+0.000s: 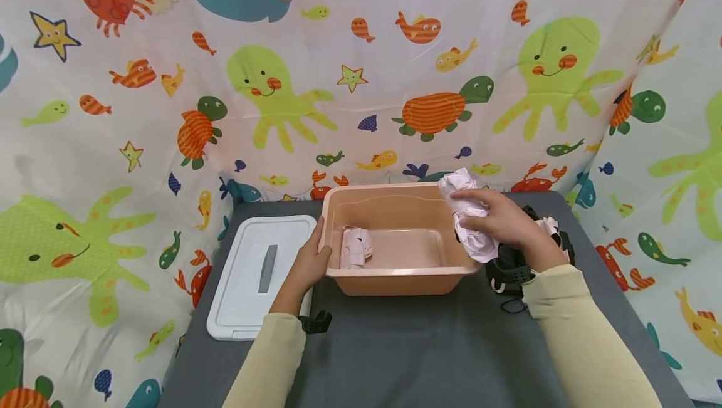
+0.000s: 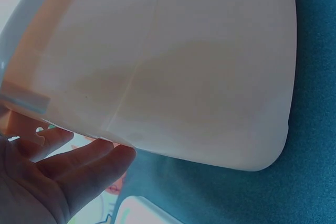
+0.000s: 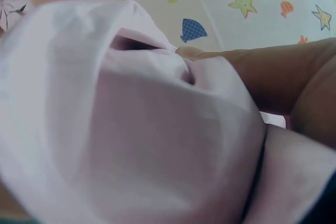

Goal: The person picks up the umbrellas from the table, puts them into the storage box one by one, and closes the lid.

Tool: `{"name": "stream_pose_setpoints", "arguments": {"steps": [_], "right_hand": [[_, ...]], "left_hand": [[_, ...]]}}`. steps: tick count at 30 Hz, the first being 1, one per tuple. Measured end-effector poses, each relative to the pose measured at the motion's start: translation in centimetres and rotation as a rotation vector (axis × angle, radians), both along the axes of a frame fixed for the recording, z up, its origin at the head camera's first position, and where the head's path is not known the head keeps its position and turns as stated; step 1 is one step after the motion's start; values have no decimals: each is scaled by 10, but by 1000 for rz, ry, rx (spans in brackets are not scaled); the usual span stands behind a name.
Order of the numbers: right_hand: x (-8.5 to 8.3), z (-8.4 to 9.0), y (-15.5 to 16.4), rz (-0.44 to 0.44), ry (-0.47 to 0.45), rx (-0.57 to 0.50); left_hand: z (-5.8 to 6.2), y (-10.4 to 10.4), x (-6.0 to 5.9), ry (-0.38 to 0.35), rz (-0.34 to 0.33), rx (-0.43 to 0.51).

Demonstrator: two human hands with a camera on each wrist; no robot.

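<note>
- Pink cloth bundle (image 1: 470,223), crumpled and pale, sits in the grasp of the right hand (image 1: 502,223), whose fingers curl over its top and pinch it; the right wrist view is filled by the same soft fabric (image 3: 131,129), pressed against the palm.
- Held this way, the bundle hangs over the right end wall of the peach plastic tub (image 1: 395,239), part of it above the rim and part trailing down the outer side. The tub's hollow lies to the left of the grip and below it.
- Inside the tub, 1 folded pink cloth (image 1: 355,247) already lies on the floor near the left wall, well apart from the bundle.
- Steadying the other end, the left hand (image 1: 310,264) has straight fingers laid against the tub's left outer wall with the thumb up at the rim; the left wrist view shows those fingers (image 2: 79,161) under the curved wall (image 2: 184,77), touching rather than gripping.
- The tub's long axis runs left to right across the grey table (image 1: 406,345), so the 2 hands stand at its opposite ends, and the right hand is plainly the nearer to the bundle.
- Behind the right wrist lies a dark heap with a bit of pink in it (image 1: 549,232), probably more cloth and straps, though the hand hides most of it.
- A white lid (image 1: 254,276) with a grey handle rests flat on the table, just left of the left hand.
</note>
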State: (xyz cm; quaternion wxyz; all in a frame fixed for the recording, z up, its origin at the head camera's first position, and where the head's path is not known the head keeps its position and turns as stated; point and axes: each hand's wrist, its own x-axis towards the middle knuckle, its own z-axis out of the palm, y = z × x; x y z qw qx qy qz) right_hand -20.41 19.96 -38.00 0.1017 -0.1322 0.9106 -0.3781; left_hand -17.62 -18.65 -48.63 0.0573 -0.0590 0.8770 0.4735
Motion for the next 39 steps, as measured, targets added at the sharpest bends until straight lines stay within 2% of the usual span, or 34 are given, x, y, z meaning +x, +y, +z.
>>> {"name": "stream_pose_setpoints", "arguments": {"steps": [12, 15, 25, 29, 35, 39], "right_hand": [[-17, -8, -26, 83, 14, 8], [-22, -11, -32, 98, 1, 7], [-30, -22, -50, 98, -126, -46], [-35, -24, -59, 109, -144, -54], [-44, -30, -71, 131, -117, -3], [-48, -33, -79, 140, -157, 18]], "left_hand": [[-3, -1, 0, 1, -4, 11], [-3, -1, -1, 1, -3, 10], [-3, -1, -1, -2, 7, 0], [-3, -1, -1, -10, 9, 3], [-4, -2, -2, -11, 10, -3], [-3, -1, -3, -12, 8, -13]]}}
